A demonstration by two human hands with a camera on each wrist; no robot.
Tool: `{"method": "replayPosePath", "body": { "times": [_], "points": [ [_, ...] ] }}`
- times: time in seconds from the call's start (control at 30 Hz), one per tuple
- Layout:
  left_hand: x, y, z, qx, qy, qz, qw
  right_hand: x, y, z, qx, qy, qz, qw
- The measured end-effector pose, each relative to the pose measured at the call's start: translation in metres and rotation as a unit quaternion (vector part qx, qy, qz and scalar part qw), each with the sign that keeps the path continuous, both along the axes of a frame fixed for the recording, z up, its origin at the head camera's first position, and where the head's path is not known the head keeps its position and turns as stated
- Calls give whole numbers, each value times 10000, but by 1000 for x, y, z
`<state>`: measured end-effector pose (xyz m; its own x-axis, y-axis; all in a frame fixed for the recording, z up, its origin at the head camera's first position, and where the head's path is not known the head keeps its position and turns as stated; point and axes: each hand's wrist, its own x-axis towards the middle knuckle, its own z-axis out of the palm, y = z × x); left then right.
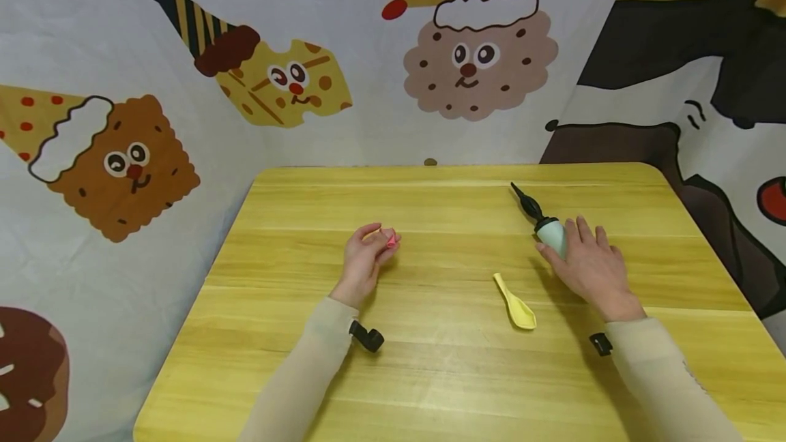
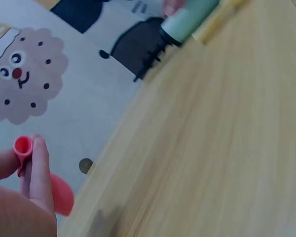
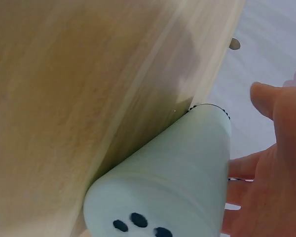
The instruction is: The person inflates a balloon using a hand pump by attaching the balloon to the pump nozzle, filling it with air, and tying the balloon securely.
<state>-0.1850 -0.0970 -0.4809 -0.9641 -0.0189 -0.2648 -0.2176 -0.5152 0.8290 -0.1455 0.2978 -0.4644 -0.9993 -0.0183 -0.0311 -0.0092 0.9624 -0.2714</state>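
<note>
My left hand (image 1: pixel 362 264) pinches a deflated pink balloon (image 2: pixel 63 195) between thumb and fingers. Its open, rolled neck shows at the fingertips in the left wrist view, while the body hangs out past the fingers. On the right of the table lies a hand balloon pump (image 1: pixel 551 234) with a pale green barrel and a black, tapered nozzle pointing away to the left. My right hand (image 1: pixel 592 268) is at the barrel, fingers spread and thumb apart from it in the right wrist view. The pump's end (image 3: pixel 138 212) has several dark holes.
A flat yellow balloon (image 1: pixel 518 311) lies on the wooden table (image 1: pixel 430 374) between the two hands, nearer the right one. Behind the table's far edge hangs a white cloth (image 1: pixel 368 135) printed with cartoon foods.
</note>
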Motion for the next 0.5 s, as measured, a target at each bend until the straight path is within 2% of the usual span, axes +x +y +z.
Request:
{"method": "replayPosePath", "body": {
  "times": [0.13,0.3,0.5],
  "points": [
    [-1,0,-1,530,-305,130,9980,0,1,-2,12,-12,-14,10000],
    [-3,-1,-4,1102,-667,194,9915,0,4,-4,-10,-111,-79,9999],
    [-2,-1,-9,1474,-945,236,9843,1,6,-8,-13,58,-18,10000]
  ]
}}
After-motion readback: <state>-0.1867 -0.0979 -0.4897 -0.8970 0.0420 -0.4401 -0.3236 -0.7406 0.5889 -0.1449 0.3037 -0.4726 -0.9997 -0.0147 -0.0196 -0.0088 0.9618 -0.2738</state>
